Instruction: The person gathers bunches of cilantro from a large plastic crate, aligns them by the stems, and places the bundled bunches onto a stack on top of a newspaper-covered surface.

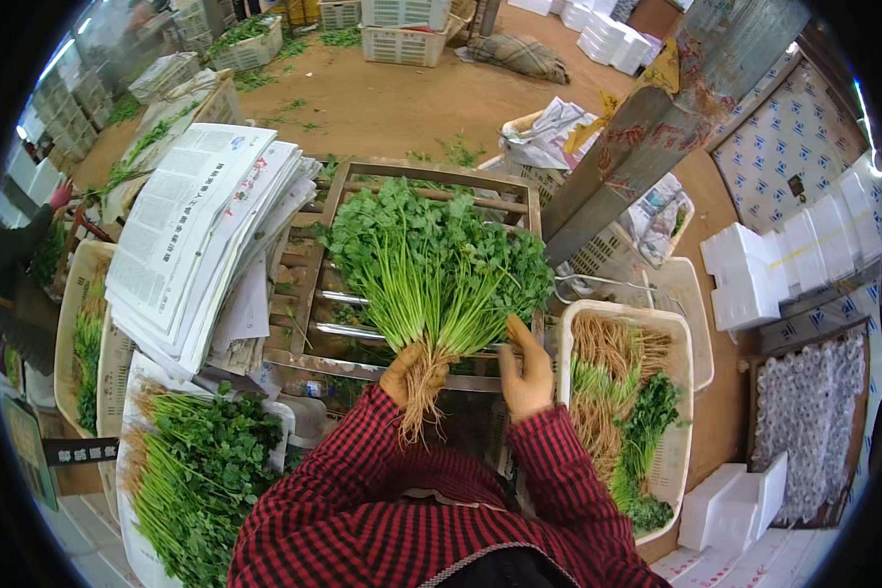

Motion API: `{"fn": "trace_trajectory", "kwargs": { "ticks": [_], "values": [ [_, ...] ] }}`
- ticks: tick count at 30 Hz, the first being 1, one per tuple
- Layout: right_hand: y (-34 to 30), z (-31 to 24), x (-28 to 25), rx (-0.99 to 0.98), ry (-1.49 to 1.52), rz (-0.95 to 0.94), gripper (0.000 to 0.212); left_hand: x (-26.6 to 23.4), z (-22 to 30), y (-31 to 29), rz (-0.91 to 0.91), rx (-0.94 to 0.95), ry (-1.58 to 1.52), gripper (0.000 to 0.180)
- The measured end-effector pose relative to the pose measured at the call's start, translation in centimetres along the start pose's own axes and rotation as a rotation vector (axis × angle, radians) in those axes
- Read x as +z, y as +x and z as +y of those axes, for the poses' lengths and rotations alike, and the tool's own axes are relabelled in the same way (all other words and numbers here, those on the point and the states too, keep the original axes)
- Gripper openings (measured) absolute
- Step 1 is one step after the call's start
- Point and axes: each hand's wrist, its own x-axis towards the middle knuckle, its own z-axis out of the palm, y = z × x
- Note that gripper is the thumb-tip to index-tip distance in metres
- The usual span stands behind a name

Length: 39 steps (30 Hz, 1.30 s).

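Left hand (412, 375): fingers curled together around the root end of one bunch of leafy greens (412, 255). Right hand (526, 377): fingers extended, thumb set apart, beside the stems at the bunch's right; contact cannot be told. Bunch: fanned out over the near and middle part of the metal rack (465, 175), leaves away from the person, pale roots hanging past the rack's near edge. Newspaper stack (191, 235): overlapping the rack's left side. Greens (206, 470): heaped in a container, near left of rack. White basket (627, 309), holding rooted bunches: near right of rack. Steel post (647, 147): slanting up beside the rack's far right corner, partly blocking newspaper-lined crates. White foam boxes (794, 255): well right of rack.
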Motion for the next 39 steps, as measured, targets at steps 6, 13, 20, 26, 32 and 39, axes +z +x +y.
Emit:
{"fn": "trace_trajectory", "kwargs": {
  "ticks": [6, 13, 20, 26, 32, 39],
  "values": [
    [1.4, 2.5, 3.6, 0.03, -0.118, 0.068, 0.049, 5.0, -0.3, -2.9, 0.204, -0.059, -0.107, 0.065],
    [1.2, 2.3, 3.9, 0.098, -0.224, 0.019, 0.054, 10.1, 1.9, -3.7, 0.492, 0.003, 0.258, 0.059],
    [1.4, 2.1, 4.3, 0.064, -0.304, -0.007, 0.054, 7.8, -0.1, -2.5, 0.941, 0.273, 0.68, 0.032],
    [1.5, 2.8, 4.2, -0.006, -0.344, -0.01, 0.052, 7.4, -0.1, -3.6, 0.934, 0.241, 0.542, 0.033],
    [1.7, 2.2, 3.3, -0.034, -0.256, 0.0, 0.051, 6.1, -0.9, -3.7, 0.91, 0.304, 0.58, 0.034],
    [4.5, -0.6, -1.4, 0.062, 0.006, 0.127, 0.043, 6.2, -0.8, -3.6, 0.996, 0.311, 0.593, 0.024]
  ]
}}
